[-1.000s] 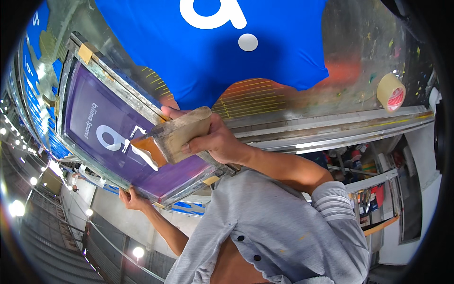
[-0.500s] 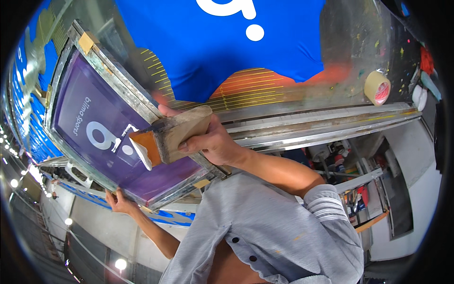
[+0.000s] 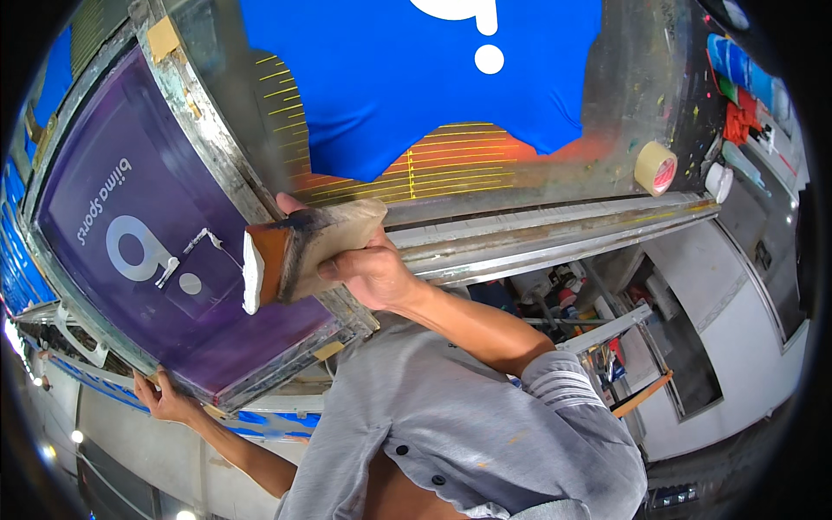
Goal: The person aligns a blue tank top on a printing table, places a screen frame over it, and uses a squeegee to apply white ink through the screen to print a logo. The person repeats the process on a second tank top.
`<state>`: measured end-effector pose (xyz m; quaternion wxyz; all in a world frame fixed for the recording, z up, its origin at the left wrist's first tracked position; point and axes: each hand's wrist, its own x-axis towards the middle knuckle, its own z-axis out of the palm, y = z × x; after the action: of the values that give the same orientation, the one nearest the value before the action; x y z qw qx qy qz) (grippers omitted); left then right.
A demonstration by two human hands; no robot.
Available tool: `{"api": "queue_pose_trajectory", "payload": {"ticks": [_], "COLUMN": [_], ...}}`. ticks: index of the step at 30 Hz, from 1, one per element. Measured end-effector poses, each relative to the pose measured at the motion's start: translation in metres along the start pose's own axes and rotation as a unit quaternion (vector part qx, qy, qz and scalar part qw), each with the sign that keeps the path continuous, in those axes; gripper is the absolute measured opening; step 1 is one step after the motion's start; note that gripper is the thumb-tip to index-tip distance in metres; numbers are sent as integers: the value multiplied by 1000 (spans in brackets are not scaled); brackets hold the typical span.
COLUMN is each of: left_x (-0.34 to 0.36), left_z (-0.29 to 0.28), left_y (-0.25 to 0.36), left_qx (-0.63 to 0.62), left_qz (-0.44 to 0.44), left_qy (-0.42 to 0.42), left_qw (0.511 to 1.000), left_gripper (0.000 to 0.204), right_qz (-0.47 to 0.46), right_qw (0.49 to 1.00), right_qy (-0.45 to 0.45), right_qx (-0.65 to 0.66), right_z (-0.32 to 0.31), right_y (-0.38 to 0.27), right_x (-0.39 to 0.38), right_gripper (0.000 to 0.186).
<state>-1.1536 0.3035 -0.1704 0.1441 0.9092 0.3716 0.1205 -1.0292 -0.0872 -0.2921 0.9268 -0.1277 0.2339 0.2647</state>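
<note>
In the head view, the right hand (image 3: 368, 269) holds a wooden squeegee (image 3: 308, 247) by its handle, the fingers (image 3: 342, 267) wrapped over the top of the wood and the thumb tucked behind, so the handle is fully enclosed while the blade end juts out to the left, clear of the fingertips. That blade edge carries a band of white ink and sits over the lower right part of the screen frame (image 3: 217, 147); I cannot tell whether it touches the mesh. It is probably held tilted this way to keep the wet edge away from the hand and the cloth.

The frame, with its purple mesh and pale logo stencil, is swung up off the worktop (image 3: 555, 230), hinged at the worktop's near edge. The left hand (image 3: 165, 400) grips the frame's lower corner, fingers closed around the rail, apparently steadying it in the raised position.

A blue shirt (image 3: 407, 78) with a white print lies flat on the worktop beyond the squeegee. A roll of tape (image 3: 655, 168) stands near the worktop's right edge.
</note>
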Motion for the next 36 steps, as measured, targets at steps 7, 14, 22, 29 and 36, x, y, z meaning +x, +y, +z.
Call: {"api": "queue_pose_trajectory", "payload": {"ticks": [7, 14, 22, 29, 36], "left_x": [2, 4, -2, 5, 6], "left_z": [0, 2, 2, 5, -7], "left_y": [-3, -12, -15, -8, 10], "left_qx": [62, 43, -38, -111, -199], "left_qz": [28, 32, -55, -65, -157], "left_qy": [-4, -20, -23, -41, -80], "left_qw": [998, 998, 997, 991, 964], "left_gripper": [48, 48, 53, 64, 52], "right_qz": [-17, 7, 22, 22, 29], "right_qw": [1000, 1000, 1000, 989, 996], "right_qy": [11, -11, 8, 131, 77], "right_qx": [2, -4, 2, 68, 38], "right_z": [1, -13, -29, -25, -14], "right_y": [4, 6, 19, 11, -4], "right_x": [-1, -4, -2, -8, 0], "right_gripper": [71, 74, 71, 61, 64]}}
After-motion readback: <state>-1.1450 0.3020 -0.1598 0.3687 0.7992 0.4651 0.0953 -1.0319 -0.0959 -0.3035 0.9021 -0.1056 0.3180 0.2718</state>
